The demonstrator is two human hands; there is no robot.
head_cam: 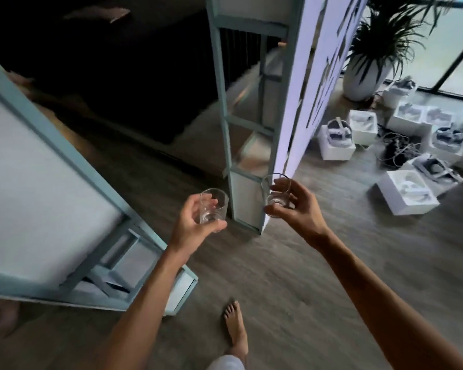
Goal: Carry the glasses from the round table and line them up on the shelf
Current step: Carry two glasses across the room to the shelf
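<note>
My left hand (191, 228) grips a clear empty tumbler (213, 209) from the side, held upright over the wooden floor. My right hand (296, 206) holds a second clear tumbler (275, 193), fingers wrapped around its far side and thumb under its base. Both glasses are at chest height with my arms stretched forward. Neither the round table nor a shelf with glasses shows in this view.
A tall pale-blue framed panel (251, 116) with a white face stands straight ahead. Another blue-framed white panel (46, 182) leans at the left. White boxes holding headsets (409, 193) and cables lie on the floor at right, near a potted plant (366, 73). My bare foot (234, 329) is below.
</note>
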